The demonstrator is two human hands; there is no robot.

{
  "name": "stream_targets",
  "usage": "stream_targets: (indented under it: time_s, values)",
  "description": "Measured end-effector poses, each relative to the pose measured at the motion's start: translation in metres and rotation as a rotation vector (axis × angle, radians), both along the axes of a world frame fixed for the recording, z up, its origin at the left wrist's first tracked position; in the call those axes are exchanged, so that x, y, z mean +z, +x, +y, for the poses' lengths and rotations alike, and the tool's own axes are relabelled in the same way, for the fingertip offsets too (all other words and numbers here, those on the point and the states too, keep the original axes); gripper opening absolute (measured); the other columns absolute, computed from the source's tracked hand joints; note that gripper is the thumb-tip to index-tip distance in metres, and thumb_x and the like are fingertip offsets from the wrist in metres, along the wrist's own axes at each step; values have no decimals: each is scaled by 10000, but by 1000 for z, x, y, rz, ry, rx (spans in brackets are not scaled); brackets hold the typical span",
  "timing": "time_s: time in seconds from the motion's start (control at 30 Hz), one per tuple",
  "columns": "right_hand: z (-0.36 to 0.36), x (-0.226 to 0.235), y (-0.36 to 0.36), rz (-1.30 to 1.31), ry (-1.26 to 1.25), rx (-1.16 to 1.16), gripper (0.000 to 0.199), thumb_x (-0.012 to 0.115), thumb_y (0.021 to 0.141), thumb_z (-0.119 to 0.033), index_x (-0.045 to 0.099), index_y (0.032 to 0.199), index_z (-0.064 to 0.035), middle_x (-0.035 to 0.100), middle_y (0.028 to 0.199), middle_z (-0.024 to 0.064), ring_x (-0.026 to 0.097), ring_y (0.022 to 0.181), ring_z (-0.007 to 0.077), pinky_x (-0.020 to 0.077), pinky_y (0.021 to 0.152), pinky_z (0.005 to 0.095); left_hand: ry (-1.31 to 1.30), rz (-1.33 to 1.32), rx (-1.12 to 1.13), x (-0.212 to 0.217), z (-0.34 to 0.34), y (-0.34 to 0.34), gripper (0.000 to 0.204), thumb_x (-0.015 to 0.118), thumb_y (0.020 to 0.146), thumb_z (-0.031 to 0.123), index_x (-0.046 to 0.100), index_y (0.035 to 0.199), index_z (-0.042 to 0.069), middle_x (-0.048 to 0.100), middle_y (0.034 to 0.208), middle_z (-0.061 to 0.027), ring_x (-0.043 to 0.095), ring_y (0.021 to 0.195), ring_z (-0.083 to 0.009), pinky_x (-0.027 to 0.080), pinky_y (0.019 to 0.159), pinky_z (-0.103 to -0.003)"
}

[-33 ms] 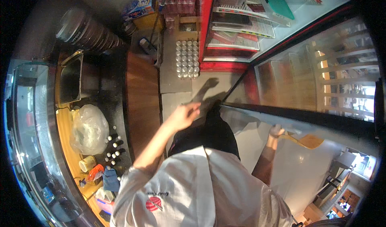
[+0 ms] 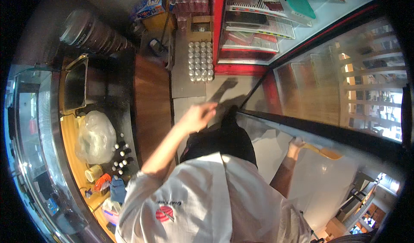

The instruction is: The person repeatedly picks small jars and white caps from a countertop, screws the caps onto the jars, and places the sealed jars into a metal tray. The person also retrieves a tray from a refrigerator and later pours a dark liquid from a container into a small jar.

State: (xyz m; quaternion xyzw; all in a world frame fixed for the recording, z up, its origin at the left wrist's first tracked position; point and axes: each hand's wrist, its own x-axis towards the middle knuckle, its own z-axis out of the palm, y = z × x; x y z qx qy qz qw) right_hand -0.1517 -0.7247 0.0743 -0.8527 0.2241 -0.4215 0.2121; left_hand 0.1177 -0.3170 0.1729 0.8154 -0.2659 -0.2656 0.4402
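Note:
The glass door (image 2: 310, 88) of a red-framed drinks fridge (image 2: 258, 69) stands swung open on the right. My right hand (image 2: 296, 145) is closed around the door's near edge. Beside its fingers shows a tan, paddle-shaped piece (image 2: 330, 153); whether the hand touches it I cannot tell. My left hand (image 2: 199, 117) hangs in front of my body above the floor, fingers loosely stretched, with nothing seen in it. Inside the fridge are white wire shelves (image 2: 263, 31), a teal-lidded container (image 2: 297, 1) and some clear boxes.
A shrink-wrapped pack of cans (image 2: 200, 62) lies on the floor ahead. Along the left runs a counter with a plastic bag (image 2: 95, 137), several white-capped bottles (image 2: 120, 159) and a blue cloth (image 2: 117, 189). Dark kegs (image 2: 92, 34) stand at the far left; pink bottles (image 2: 189, 1) are stacked behind.
My left hand has risen slightly, its fingers a little more outstretched. The right hand stays at the door edge, slightly lower in view. The whole view has shifted a little.

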Motion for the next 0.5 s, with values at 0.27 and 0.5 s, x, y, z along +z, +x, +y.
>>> stream_targets:
  time_s: [0.27,0.5]
  values:
    - [-89,-7,-99,-384,739,403,343,537,990,-426,586,906,-97,593,925,91,550,864,255,441,848,432,-224,365,117,-53,-265,202,416,584,1042,324,610,1314,10,675,1178,-66,629,1047,-173,506,858,-306]
    - [-135,-12,-123,139,999,387,306,508,1004,-404,586,832,-163,598,824,71,577,805,227,458,836,473,-430,844,828,-238,-338,377,690,531,964,636,556,1308,38,635,1176,-214,627,992,-332,523,846,-482]
